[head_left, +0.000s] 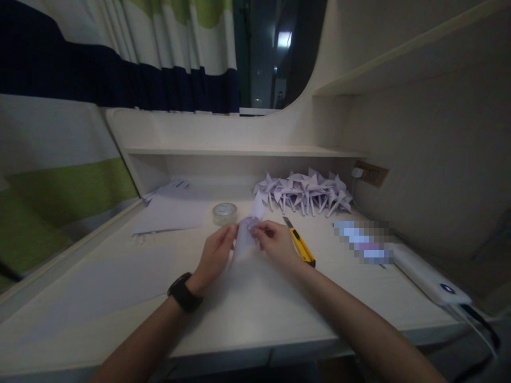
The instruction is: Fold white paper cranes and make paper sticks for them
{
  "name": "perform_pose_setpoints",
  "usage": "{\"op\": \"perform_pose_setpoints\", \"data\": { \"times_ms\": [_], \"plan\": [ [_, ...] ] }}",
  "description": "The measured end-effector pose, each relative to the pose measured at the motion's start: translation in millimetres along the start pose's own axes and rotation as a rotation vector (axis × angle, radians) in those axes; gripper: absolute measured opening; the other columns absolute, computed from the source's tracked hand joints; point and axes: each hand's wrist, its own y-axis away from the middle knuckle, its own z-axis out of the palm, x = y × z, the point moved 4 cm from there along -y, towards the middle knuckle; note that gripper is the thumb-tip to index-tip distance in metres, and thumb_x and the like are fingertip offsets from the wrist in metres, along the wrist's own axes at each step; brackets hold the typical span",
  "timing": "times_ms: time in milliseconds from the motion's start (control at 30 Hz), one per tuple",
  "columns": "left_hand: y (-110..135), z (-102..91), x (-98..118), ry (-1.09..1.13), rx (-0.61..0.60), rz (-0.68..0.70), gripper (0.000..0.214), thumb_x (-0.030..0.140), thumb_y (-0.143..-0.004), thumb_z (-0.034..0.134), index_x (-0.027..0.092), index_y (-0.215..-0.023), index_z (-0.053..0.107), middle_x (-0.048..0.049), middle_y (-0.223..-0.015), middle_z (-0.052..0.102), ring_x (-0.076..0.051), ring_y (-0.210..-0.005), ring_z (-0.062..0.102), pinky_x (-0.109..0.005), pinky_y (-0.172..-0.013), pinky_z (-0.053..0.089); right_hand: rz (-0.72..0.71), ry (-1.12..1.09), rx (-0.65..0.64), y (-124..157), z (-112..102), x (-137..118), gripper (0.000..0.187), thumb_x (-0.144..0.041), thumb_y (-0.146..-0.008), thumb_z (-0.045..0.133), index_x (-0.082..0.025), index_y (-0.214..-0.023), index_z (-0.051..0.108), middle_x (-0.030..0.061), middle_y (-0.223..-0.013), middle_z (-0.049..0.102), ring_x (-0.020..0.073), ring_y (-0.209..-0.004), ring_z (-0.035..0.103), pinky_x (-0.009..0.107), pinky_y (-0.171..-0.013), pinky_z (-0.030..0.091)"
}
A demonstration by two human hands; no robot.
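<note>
Mid-frame, your left hand [216,251] and right hand [278,243], close together, both grip the white paper [244,242], while the yellow cutter [302,247] lies right of centre.

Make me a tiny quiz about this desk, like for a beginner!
1. True or false: the yellow cutter lies to the left of the tape roll.
2. Which wrist wears the black wristband? A: left. B: right.
3. Fill in: the left hand and the right hand both hold ____.

Key: 1. False, it lies to the right. 2. A. 3. Paper.
</note>
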Motion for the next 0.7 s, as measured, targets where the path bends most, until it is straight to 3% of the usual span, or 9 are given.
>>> {"op": "perform_pose_setpoints", "data": {
  "times_ms": [67, 200, 367, 533, 700],
  "plan": [
    [-3, -1.3, -2, 0.003, 0.001, -0.019, 0.034, 0.041, -0.089, 0.050, 0.014, -0.077, 0.067, -0.0026, -0.068, 0.064, -0.014, -0.060, 0.055, -0.024, -0.055, 0.043, -0.003, 0.013, -0.018, 1, 1, 0, 0.014, -0.025, -0.081, 0.061, -0.016, -0.073, 0.068, -0.0014, -0.055, 0.061, 0.0094, -0.046, 0.052, 0.019, -0.044, 0.039],
    [-7, -1.1, -12, 0.037, -0.020, -0.045, 0.024, 0.037, -0.085, 0.055, 0.015, -0.085, 0.065, -0.0024, -0.072, 0.065, -0.015, -0.060, 0.055, -0.025, -0.056, 0.044, 0.009, -0.014, -0.060, 3, 7, 6, 0.013, -0.026, -0.080, 0.062, -0.016, -0.075, 0.068, -0.0021, -0.054, 0.059, 0.0099, -0.047, 0.052, 0.019, -0.044, 0.038],
    [-6, 1.7, -17, -0.035, -0.047, 0.028, 0.022, 0.035, -0.089, 0.046, 0.018, -0.080, 0.055, -0.0019, -0.076, 0.062, -0.017, -0.074, 0.058, -0.028, -0.066, 0.045, 0.079, -0.084, -0.088, 4, 12, 11, 0.015, -0.030, -0.080, 0.062, -0.017, -0.075, 0.067, -0.0027, -0.052, 0.056, 0.0095, -0.046, 0.050, 0.020, -0.044, 0.037],
    [0, 8.9, -10, -0.097, -0.190, 0.087, 0.024, 0.036, -0.095, 0.038, 0.019, -0.084, 0.050, -0.0013, -0.078, 0.058, -0.017, -0.077, 0.054, -0.029, -0.071, 0.043, 0.105, -0.118, -0.094, 5, 8, 5, 0.015, -0.029, -0.080, 0.061, -0.017, -0.073, 0.065, -0.0025, -0.053, 0.056, 0.0098, -0.045, 0.049, 0.021, -0.045, 0.036],
    [3, 12.8, -8, -0.104, -0.167, 0.075, 0.022, 0.033, -0.097, 0.034, 0.019, -0.086, 0.047, -0.0015, -0.080, 0.055, -0.016, -0.076, 0.052, -0.029, -0.070, 0.041, -0.035, 0.055, -0.042, 9, 5, -4, 0.015, -0.026, -0.082, 0.056, -0.017, -0.071, 0.062, -0.0008, -0.058, 0.057, 0.0117, -0.052, 0.051, 0.023, -0.051, 0.036]
  ]
}}
